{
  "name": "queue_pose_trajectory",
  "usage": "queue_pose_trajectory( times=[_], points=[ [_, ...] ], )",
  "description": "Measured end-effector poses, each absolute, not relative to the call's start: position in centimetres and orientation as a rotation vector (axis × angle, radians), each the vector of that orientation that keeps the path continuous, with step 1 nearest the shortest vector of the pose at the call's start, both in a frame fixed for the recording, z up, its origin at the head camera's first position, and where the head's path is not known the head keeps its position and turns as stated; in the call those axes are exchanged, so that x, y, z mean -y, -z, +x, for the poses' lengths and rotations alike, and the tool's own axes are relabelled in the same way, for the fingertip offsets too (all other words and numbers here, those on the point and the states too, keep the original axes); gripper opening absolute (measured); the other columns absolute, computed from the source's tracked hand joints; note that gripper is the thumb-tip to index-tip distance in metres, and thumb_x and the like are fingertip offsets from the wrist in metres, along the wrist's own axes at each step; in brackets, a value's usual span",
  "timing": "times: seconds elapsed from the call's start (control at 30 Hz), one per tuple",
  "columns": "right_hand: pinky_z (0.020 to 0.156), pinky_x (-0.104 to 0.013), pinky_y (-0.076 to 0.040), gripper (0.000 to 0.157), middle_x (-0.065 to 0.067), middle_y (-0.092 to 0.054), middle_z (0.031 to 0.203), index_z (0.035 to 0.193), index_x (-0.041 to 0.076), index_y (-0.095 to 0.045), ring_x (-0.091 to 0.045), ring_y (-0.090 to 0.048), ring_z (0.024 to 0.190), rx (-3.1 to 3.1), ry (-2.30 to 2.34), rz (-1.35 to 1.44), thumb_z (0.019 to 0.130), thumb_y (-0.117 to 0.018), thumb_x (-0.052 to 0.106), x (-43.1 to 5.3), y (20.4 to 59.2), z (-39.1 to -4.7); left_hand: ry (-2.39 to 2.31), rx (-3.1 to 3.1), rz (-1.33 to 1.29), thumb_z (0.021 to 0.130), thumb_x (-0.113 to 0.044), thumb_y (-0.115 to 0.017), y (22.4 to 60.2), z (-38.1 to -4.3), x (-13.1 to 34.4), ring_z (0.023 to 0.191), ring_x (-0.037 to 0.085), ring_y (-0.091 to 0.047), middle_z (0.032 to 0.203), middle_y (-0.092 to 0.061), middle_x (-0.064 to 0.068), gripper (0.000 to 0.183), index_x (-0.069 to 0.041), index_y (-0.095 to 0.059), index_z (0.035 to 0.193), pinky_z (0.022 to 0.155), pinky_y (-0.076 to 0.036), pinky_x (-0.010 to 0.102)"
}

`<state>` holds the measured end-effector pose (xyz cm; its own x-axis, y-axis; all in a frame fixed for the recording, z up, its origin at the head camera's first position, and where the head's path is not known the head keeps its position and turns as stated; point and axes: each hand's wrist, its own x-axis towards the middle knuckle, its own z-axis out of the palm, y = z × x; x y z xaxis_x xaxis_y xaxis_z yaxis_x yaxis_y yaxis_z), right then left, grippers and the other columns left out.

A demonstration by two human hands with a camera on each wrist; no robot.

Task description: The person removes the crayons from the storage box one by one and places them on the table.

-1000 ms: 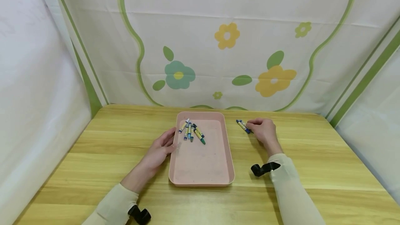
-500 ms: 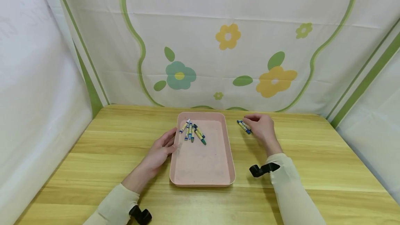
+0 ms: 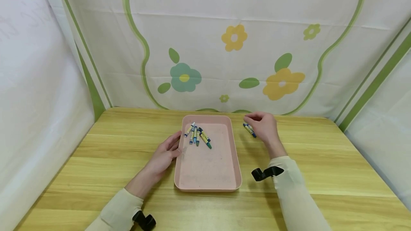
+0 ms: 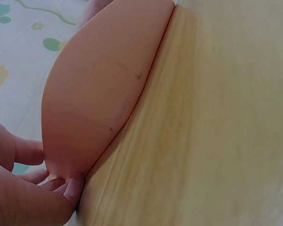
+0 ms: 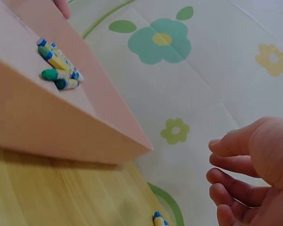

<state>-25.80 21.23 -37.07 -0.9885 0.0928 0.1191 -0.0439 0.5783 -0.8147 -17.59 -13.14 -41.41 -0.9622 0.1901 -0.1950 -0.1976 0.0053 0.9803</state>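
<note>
A pink tray [image 3: 208, 167] lies on the table, with several crayons [image 3: 197, 136] in a loose cluster near its far left corner. Along the tray's left side, my left hand [image 3: 163, 155] rests its fingers and thumb against the outer wall; the left wrist view shows the fingertips [image 4: 75, 186] touching the wall. My right hand [image 3: 264, 127] hovers just over crayons [image 3: 249, 130] lying close together on the table, right of the tray. In the right wrist view the thumb and fingers are slightly bent, with nothing visible between them.
The wooden table [image 3: 314, 174] runs back to a white cloth with printed flowers [image 3: 282, 83]. More white cloth hangs at both sides. Each wrist carries a small black camera [image 3: 267, 173].
My right hand has shifted left and away from me, lifting above the crayons beside the tray. The left hand and the crayons in the tray stay as they were.
</note>
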Motion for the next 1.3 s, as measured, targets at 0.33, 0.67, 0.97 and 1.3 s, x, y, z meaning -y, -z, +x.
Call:
queue_pose_trajectory(
  times=[0.33,0.67,0.97,1.3],
  points=[
    [0.079,-0.027,-0.055,0.029,-0.016,-0.077,0.118,0.119,0.008,-0.080,-0.027,-0.070,0.105,2.645,-1.447,0.012,0.100,-0.073,0.028,-19.2,36.1,-25.4,-2.029,-2.023,-0.006,0.107,0.001,-0.047,41.5,-17.5,13.2,0.165,0.036,-0.023,0.177,-0.023,0.014,0.066,-0.010,-0.025,0.169,0.133,-0.025,0.054],
    [0.085,-0.030,-0.055,0.027,-0.014,-0.077,0.119,0.118,0.009,-0.080,-0.029,-0.070,0.110,2.666,-1.471,0.041,0.101,-0.073,0.029,-18.2,35.8,-25.3,-2.030,-2.017,-0.012,0.107,0.001,-0.046,41.4,-17.5,13.4,0.165,0.035,-0.022,0.178,-0.021,0.013,0.067,-0.010,-0.023,0.170,0.133,-0.025,0.053],
    [0.085,-0.031,-0.057,0.026,-0.013,-0.077,0.119,0.118,0.010,-0.080,-0.028,-0.071,0.108,2.656,-1.512,0.034,0.100,-0.075,0.027,-17.0,36.1,-25.5,-2.015,-2.022,-0.004,0.108,-0.001,-0.047,41.2,-17.6,13.3,0.165,0.034,-0.023,0.178,-0.023,0.012,0.067,-0.011,-0.024,0.170,0.133,-0.026,0.054],
    [0.091,-0.040,-0.061,0.024,-0.009,-0.077,0.119,0.117,0.013,-0.081,-0.027,-0.071,0.109,2.690,-1.562,0.077,0.101,-0.074,0.029,-13.5,35.9,-25.8,-2.011,-2.015,-0.010,0.109,-0.002,-0.047,41.2,-17.6,13.3,0.165,0.033,-0.022,0.178,-0.022,0.011,0.067,-0.012,-0.023,0.170,0.133,-0.025,0.054]
  ],
)
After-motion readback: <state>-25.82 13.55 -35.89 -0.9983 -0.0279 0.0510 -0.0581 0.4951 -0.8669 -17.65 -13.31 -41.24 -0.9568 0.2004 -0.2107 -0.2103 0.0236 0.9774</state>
